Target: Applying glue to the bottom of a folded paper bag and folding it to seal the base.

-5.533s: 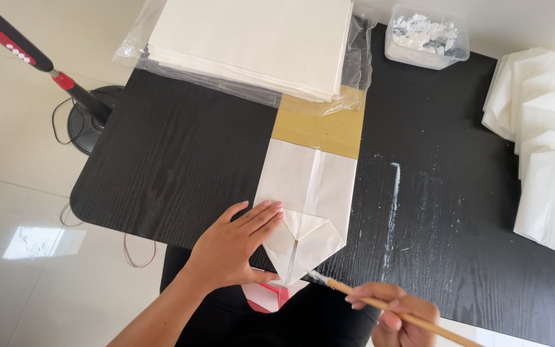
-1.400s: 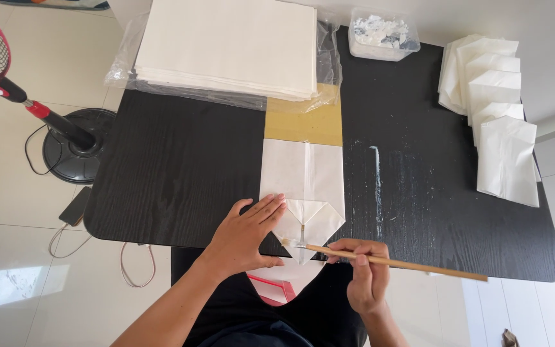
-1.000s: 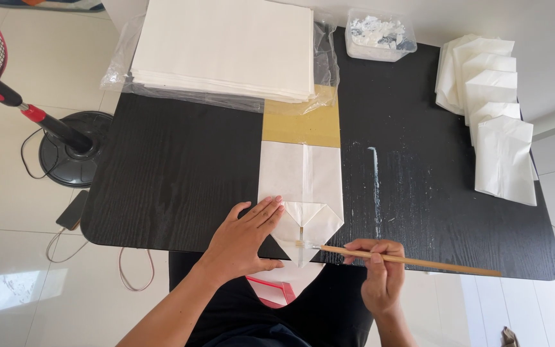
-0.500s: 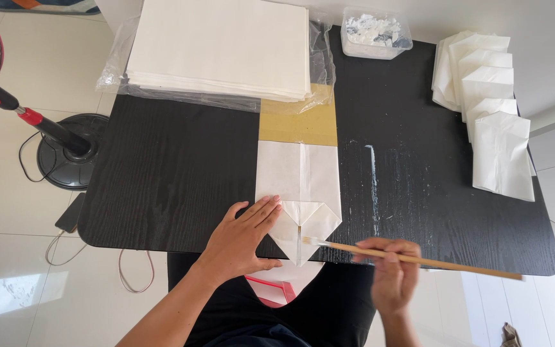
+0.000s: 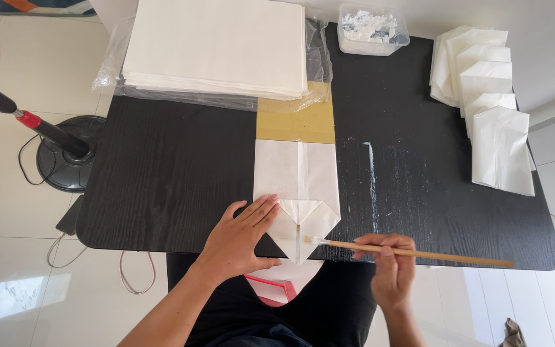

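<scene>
Tabletop (image 5: 175, 173) of dark wood grain fills the middle of the frame, with pale floor tiles around it. Upper centre, a large stack of white sheets (image 5: 216, 45) lies on clear plastic wrap. At the upper right, a row of folded white paper bags (image 5: 489, 115) overlaps down the table's edge. A standing fan (image 5: 8, 103) occupies the upper left, on the floor. Centre, a white paper bag (image 5: 297, 170) lies flat over a tan board (image 5: 295, 121), its folded bottom flaps pointing toward the lower edge. A clear tub of white paste (image 5: 372, 29) sits at top centre. The left hand (image 5: 242, 238), fingers spread and flat, presses the bag's lower left. The right hand (image 5: 390, 266), lower right of centre, grips a thin wooden brush (image 5: 412, 252), whose tip touches the bag's folded flap.
</scene>
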